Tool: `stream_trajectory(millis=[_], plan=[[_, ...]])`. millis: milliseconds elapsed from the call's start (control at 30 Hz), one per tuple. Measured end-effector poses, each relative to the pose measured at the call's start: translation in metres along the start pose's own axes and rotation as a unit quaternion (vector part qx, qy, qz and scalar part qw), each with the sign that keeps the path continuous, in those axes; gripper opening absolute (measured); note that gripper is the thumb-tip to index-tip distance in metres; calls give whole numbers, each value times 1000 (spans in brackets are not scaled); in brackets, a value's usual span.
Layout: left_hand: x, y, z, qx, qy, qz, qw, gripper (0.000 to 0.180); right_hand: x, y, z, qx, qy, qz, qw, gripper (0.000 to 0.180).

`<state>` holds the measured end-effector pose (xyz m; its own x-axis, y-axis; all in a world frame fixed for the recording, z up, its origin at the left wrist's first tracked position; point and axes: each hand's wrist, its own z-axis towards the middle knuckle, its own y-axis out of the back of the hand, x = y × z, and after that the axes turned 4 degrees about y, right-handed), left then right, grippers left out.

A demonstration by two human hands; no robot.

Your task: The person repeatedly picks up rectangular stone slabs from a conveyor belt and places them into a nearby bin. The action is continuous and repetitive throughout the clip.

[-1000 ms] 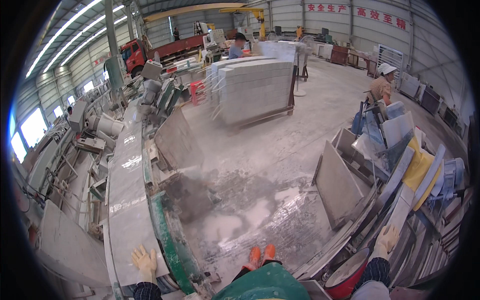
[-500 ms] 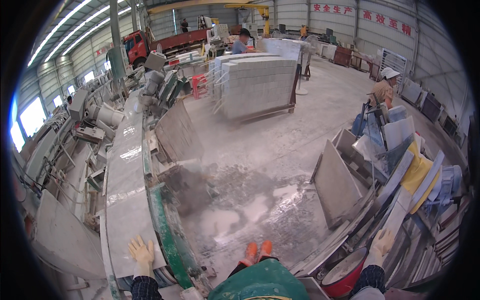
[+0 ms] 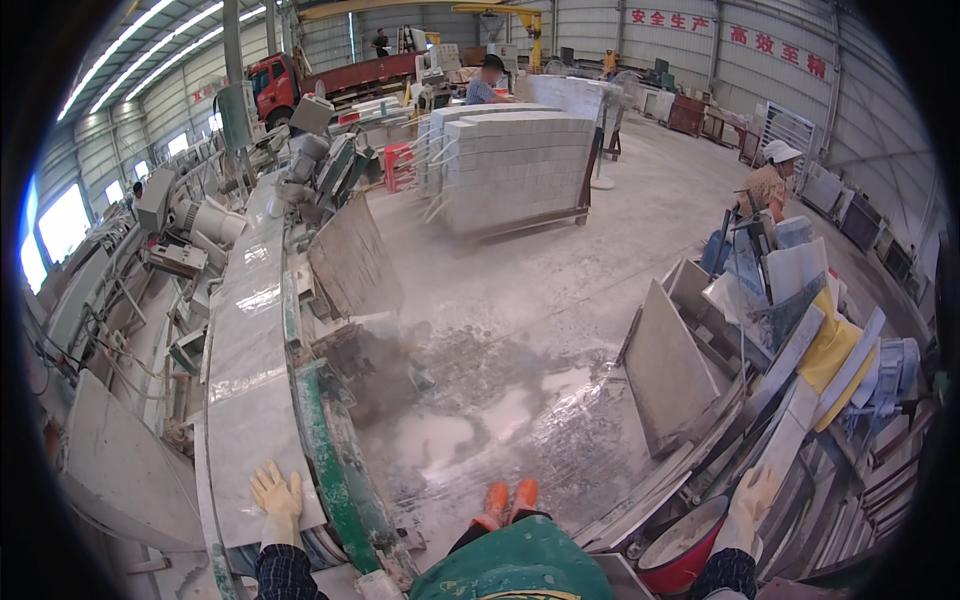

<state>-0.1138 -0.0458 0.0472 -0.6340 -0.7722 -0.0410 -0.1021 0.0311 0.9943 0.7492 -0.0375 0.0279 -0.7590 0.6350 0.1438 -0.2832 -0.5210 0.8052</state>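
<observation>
Both my hands wear pale cream gloves. My left hand (image 3: 278,497) lies flat with its fingers spread on the near end of a smooth light-grey stone slab (image 3: 250,430). That slab rests on a long conveyor bed with a green side rail (image 3: 330,460), in line with further wet, shiny slabs (image 3: 255,270) ahead. Off to the right, my right hand (image 3: 752,497) rests at the near end of a long pale strip (image 3: 790,437), its fingers stretched out and not wrapped round it. Part of the contact under the right palm is hidden.
A red tub (image 3: 685,550) with pale contents stands beside my right forearm. Upright slabs (image 3: 668,370) lean right of the wet floor. Ahead stands a stack of pale blocks (image 3: 515,170). One person (image 3: 770,185) is at the right, another (image 3: 487,85) behind the stack.
The view has shifted slightly. My left hand stays flat on the slab and my right hand stays at the strip's end.
</observation>
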Motion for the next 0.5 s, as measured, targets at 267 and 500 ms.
stream_trajectory(millis=[267, 500], plan=[[-1, 0, 0, -36, -14, 15, 999, 74, 5, 8, -8, 19, -3, -3, 1000, 47], [-3, 3, 1, -38, -16, 6, 999, 74, 22, 36, -12, 107, -34, -41, 993, 52]])
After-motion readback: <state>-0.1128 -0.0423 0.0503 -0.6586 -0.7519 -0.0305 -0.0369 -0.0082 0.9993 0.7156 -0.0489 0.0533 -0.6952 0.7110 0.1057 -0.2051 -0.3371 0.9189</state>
